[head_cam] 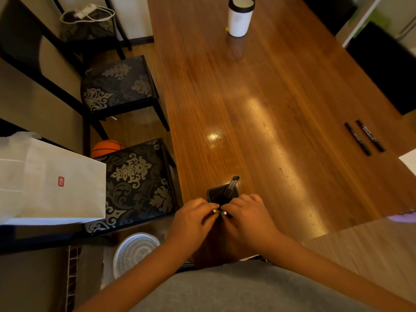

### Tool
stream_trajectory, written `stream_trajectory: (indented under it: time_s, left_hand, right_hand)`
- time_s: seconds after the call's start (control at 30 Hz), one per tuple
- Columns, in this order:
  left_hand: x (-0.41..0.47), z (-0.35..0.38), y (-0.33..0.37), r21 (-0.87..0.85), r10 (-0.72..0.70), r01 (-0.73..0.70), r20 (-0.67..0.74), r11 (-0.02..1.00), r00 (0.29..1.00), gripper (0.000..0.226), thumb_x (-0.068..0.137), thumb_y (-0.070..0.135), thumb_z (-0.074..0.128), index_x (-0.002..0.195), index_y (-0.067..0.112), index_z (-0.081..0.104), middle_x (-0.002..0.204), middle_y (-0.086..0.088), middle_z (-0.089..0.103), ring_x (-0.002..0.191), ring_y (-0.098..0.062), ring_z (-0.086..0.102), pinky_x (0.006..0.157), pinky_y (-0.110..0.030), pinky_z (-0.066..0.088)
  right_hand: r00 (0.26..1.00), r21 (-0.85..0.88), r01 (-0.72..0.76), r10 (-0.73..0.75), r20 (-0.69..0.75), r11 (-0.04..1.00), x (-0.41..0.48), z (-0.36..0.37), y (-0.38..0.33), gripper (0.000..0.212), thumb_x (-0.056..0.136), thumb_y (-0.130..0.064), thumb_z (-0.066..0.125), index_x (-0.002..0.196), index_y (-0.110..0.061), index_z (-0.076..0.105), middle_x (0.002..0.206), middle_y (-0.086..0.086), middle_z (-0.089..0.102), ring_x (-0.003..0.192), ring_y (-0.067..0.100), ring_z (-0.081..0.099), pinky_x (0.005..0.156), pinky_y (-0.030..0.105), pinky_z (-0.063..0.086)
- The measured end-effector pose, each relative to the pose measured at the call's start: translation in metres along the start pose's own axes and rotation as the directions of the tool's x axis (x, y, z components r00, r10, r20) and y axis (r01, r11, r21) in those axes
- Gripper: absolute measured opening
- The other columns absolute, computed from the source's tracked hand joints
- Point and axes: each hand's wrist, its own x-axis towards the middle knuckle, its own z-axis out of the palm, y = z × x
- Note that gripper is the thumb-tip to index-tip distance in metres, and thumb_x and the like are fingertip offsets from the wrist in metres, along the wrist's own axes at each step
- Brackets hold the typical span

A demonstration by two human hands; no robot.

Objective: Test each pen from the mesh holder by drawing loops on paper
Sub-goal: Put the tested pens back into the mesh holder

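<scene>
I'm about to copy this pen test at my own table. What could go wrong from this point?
1. Both hands, left hand and right hand, crowd a pen beside the mesh holder near the table edge; a nudge could tip it off.
2. The markers lying loose could roll.
3. Only a white corner, possibly paper, shows; ink may hit wood.

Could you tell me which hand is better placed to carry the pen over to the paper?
Probably the right hand: the paper lies at the table's right edge, on its side. The left hand would have to cross over.
</scene>
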Motion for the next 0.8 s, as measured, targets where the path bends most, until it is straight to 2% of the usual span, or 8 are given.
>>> stream_trajectory:
  time_s: [0.17,0.4,0.57,0.7,0.8]
  left_hand:
    - [-0.006,0.002,-0.004,-0.059,-0.032,0.034,0.044,0.998,0.999,0.028,0.086,0.022,0.069,0.114,0.023,0.066,0.100,0.009,0.060,0.089,-0.003,0.058,0.077,-0.021,0.051]
    - [-0.015,0.004,-0.008,-0.106,-0.080,0.085,0.046,0.991,0.996,0.039,0.084,0.020,0.070,0.120,0.029,0.060,0.095,0.018,0.053,0.079,-0.002,0.055,0.071,-0.013,0.046]
    - [-0.025,0.003,-0.012,-0.141,-0.129,0.129,0.007,0.982,0.992,0.037,0.085,0.020,0.070,0.118,0.032,0.060,0.092,0.018,0.055,0.079,-0.003,0.057,0.070,-0.009,0.045]
    - [-0.043,0.002,-0.026,-0.185,-0.227,0.230,0.040,0.955,0.973,0.020,0.087,0.025,0.068,0.104,0.034,0.064,0.089,0.017,0.060,0.079,-0.001,0.059,0.067,-0.014,0.049]
    - [-0.066,0.007,-0.046,-0.220,-0.347,0.362,0.105,0.906,0.932,0.011,0.088,0.026,0.067,0.093,0.035,0.065,0.085,0.015,0.065,0.080,0.003,0.060,0.065,-0.011,0.047]
  right_hand:
    - [0.999,0.002,0.009,-0.009,0.043,1.000,-0.001,0.002,-0.005,0.025,0.084,-0.037,0.051,0.095,-0.027,0.071,0.083,-0.010,0.067,0.083,0.016,0.060,0.077,0.036,0.042]
    - [0.999,0.027,0.009,-0.011,0.051,1.000,-0.005,0.000,-0.002,0.026,0.083,-0.031,0.067,0.106,-0.022,0.071,0.093,-0.006,0.068,0.090,0.018,0.061,0.080,0.034,0.041]
    - [1.000,0.029,-0.001,0.002,-0.009,1.000,-0.013,-0.006,0.002,0.029,0.082,-0.031,0.071,0.110,-0.022,0.070,0.103,-0.006,0.067,0.101,0.017,0.058,0.083,0.032,0.042]
    - [0.991,0.066,-0.100,0.105,-0.086,0.993,-0.029,-0.009,0.008,0.028,0.084,-0.034,0.069,0.109,-0.021,0.070,0.105,-0.006,0.066,0.103,0.016,0.058,0.085,0.035,0.048]
    - [0.943,0.265,-0.282,0.317,-0.098,0.922,-0.052,-0.004,0.014,0.019,0.087,-0.034,0.063,0.104,-0.025,0.068,0.099,-0.013,0.064,0.096,0.005,0.054,0.079,0.021,0.042]
